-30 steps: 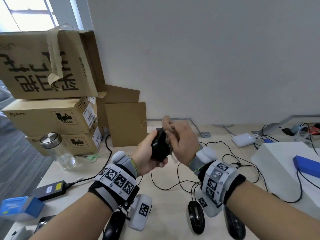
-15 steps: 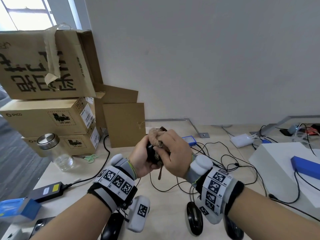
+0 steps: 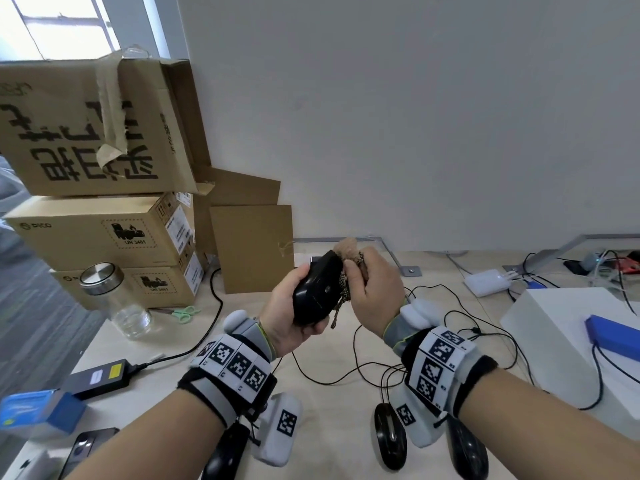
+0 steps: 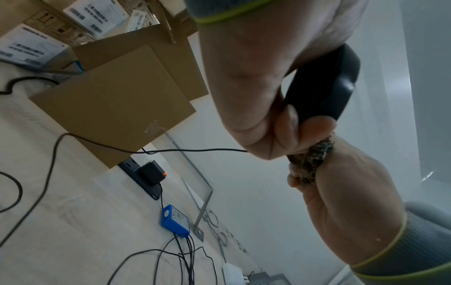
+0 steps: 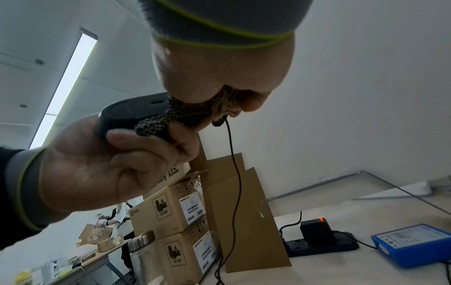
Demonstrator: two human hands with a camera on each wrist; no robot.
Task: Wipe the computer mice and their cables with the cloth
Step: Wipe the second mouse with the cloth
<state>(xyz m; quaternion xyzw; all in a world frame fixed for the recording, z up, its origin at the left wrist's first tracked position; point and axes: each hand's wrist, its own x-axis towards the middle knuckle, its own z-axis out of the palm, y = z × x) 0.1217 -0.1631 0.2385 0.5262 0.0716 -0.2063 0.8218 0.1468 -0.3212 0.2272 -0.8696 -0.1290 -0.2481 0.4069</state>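
Observation:
My left hand (image 3: 289,311) grips a black mouse (image 3: 317,292) from below and holds it up over the table, far end tilted upward. My right hand (image 3: 375,292) clutches a bunched brown patterned cloth (image 3: 346,245) and presses it against the mouse's right side and far end. In the left wrist view the cloth (image 4: 308,160) sits between both hands under the mouse (image 4: 322,83). The mouse's thin black cable (image 5: 235,164) hangs down to the table from beneath the cloth (image 5: 190,111). Three more black mice lie near the front edge (image 3: 389,434), (image 3: 467,448), (image 3: 225,455).
Stacked cardboard boxes (image 3: 97,230) fill the back left, with a glass jar (image 3: 117,299), green scissors (image 3: 183,313) and a power adapter (image 3: 100,375) in front. Loose cables (image 3: 450,327) tangle mid-table. A white box (image 3: 561,327) stands right; a power strip (image 5: 322,244) and blue device (image 5: 412,244) lie behind.
My right hand has slid the cloth off the top of the mouse to its far end and right side, baring the black shell. Both hands stay raised together.

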